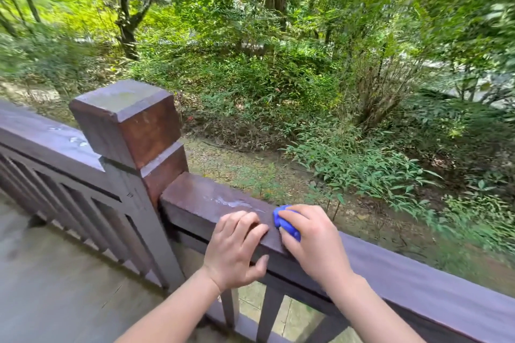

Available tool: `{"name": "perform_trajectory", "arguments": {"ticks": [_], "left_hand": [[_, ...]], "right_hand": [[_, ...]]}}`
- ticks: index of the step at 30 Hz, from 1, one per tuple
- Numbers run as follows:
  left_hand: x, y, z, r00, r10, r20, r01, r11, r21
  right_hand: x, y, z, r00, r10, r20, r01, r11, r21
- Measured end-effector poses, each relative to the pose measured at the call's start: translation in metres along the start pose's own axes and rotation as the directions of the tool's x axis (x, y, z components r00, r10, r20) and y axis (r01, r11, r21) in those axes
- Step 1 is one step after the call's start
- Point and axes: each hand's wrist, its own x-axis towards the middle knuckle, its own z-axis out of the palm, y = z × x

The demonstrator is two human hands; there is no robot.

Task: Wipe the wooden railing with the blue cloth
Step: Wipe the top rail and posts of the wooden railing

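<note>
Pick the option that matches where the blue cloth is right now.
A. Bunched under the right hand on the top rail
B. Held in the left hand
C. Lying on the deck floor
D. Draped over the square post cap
A: the blue cloth is bunched under the right hand on the railing, while the left hand rests bare beside it.

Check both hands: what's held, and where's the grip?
Right hand holds the bunched blue cloth under its palm and fingers, pressed to the rail top. Left hand holds nothing; it rests on the rail.

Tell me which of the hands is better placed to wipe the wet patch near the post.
Right. The right hand already presses the blue cloth on the railing; the left hand is bare.
</note>
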Motion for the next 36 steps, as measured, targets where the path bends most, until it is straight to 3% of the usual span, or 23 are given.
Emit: {"name": "perform_trajectory", "arguments": {"ticks": [2,5,7,10,12,14,18,22,26,28,31,36], "left_hand": [[0.002,0.003,-0.004,0.999,-0.028,0.019,0.028,0.999,-0.029],[-0.001,0.002,-0.012,0.998,-0.054,0.029,0.057,0.988,-0.144],[-0.002,-0.003,-0.019,1.000,-0.027,0.006,0.028,0.983,-0.182],[0.005,-0.024,-0.037,0.997,0.010,-0.080,-0.012,1.000,-0.025],[0.024,-0.050,-0.057,0.993,0.009,-0.116,0.012,0.983,0.183],[0.051,-0.081,-0.084,0.989,-0.025,-0.147,0.079,0.925,0.371],[0.104,-0.140,-0.138,0.966,-0.150,-0.209,0.248,0.760,0.600],[0.128,-0.163,-0.153,0.948,-0.195,-0.251,0.313,0.708,0.634],[0.123,-0.169,-0.150,0.947,-0.029,-0.321,0.249,0.697,0.673],[0.122,-0.173,-0.152,0.946,-0.006,-0.323,0.231,0.712,0.663],[0.122,-0.175,-0.151,0.945,0.014,-0.328,0.218,0.720,0.659],[0.122,-0.173,-0.151,0.936,0.022,-0.351,0.225,0.728,0.647]], "right_hand": [[0.005,-0.007,0.004,0.999,0.039,-0.015,-0.039,0.999,-0.009],[-0.007,-0.016,0.012,0.990,-0.139,0.039,0.138,0.990,0.024],[-0.003,-0.009,0.011,0.991,-0.125,0.049,0.123,0.992,0.037],[0.017,-0.024,0.019,1.000,0.010,-0.007,-0.010,1.000,0.001],[0.022,-0.044,0.032,0.998,-0.056,-0.005,0.055,0.998,-0.022],[0.027,-0.048,0.038,0.996,-0.082,0.026,0.082,0.997,0.006],[0.036,-0.055,0.039,0.999,0.046,-0.019,-0.047,0.999,-0.013],[0.020,-0.065,0.043,0.978,-0.186,0.099,0.189,0.982,-0.021],[0.040,-0.052,0.035,0.996,0.083,-0.015,-0.083,0.996,-0.029],[0.035,-0.065,0.041,0.999,0.053,-0.006,-0.053,0.997,-0.054],[0.017,-0.066,0.043,0.988,-0.136,0.079,0.138,0.990,-0.023],[0.046,-0.063,0.043,0.996,0.087,-0.035,-0.088,0.995,-0.049]]}}
